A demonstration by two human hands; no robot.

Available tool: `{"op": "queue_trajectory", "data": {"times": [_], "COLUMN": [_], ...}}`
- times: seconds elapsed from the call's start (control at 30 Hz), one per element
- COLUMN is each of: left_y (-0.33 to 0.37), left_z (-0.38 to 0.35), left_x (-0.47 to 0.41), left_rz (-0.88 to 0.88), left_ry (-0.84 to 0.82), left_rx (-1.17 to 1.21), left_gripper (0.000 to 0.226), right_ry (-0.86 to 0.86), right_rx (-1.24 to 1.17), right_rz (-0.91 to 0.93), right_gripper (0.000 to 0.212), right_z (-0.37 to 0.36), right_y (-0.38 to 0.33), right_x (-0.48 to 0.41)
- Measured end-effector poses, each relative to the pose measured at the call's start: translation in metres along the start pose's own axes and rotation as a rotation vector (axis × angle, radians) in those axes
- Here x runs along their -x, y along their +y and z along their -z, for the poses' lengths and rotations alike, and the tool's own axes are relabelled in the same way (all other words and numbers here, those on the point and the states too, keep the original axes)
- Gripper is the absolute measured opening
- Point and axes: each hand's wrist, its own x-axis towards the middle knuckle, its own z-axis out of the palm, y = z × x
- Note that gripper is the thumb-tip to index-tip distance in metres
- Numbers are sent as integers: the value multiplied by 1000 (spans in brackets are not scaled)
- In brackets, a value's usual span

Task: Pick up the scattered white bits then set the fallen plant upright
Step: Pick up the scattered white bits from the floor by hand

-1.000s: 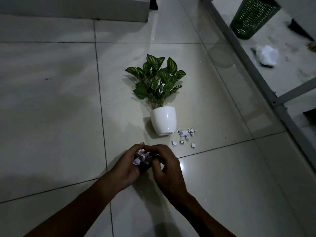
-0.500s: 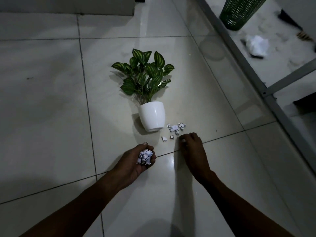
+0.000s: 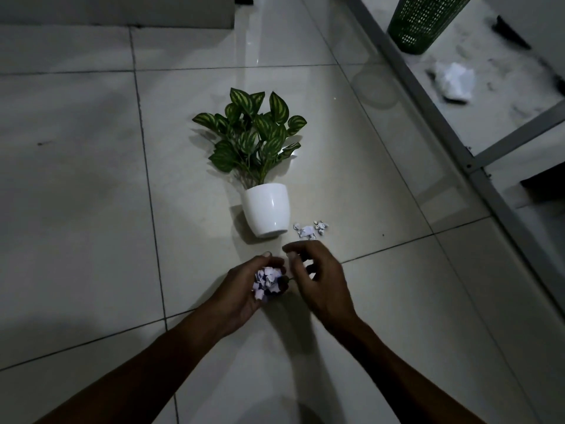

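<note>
I see my left hand (image 3: 244,289) cupped palm-up just above the floor (image 3: 76,194), its fingers (image 3: 265,256) curled narrowly around a clump of gathered white bits (image 3: 268,282). My right hand (image 3: 318,280) hangs just beside it, fingers (image 3: 293,246) loosely bent and half spread; whether anything is pinched between them I cannot tell, as the light is dim. The two hands are close, nearly touching at the fingertips.

Just beyond the right hand, a small cluster of loose white bits (image 3: 310,230) lies on the tile, right beside the base of the white pot (image 3: 266,209). The pot lies on its side with its base toward me, and the plant (image 3: 253,139) spreads its striped green leaves flat along the floor away from me.

Farther off to the right, past a grey metal frame (image 3: 434,123), a green mesh bin (image 3: 422,22) stands, with a crumpled white paper ball (image 3: 455,81) near it.
</note>
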Motion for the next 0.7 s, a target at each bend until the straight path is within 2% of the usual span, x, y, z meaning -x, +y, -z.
{"op": "queue_trajectory", "data": {"times": [0.07,0.1,0.2,0.27,0.37,0.53,0.6,0.7], "left_y": [1,0,-4,-6,-5,-3,-4,-5], "left_z": [1,2,3,4,5,5,6,7], "left_x": [-1,-1,-2,-3,-3,-3,-2,-1], "left_rz": [27,44,93,105,101,88,87,86], "left_ry": [40,52,59,47,37,36,39,23], "left_rx": [1,14,73,87,93,70,63,71], "left_gripper": [29,27,25,24,24,23,23,24], "right_ry": [140,150,-36,-160,-219,-176,-142,29], "right_rx": [65,149,388,454,552,662,589,296], "right_rz": [-84,-133,-255,-224,-37,109,87,-84], "right_gripper": [20,23,54,67,42,9,9,13], "right_z": [8,13,27,29,26,19,18,22], "right_y": [15,24,42,45,48,54,56,57], "right_x": [-19,-30,-58,-67,-63,-41,-38,-35]}}
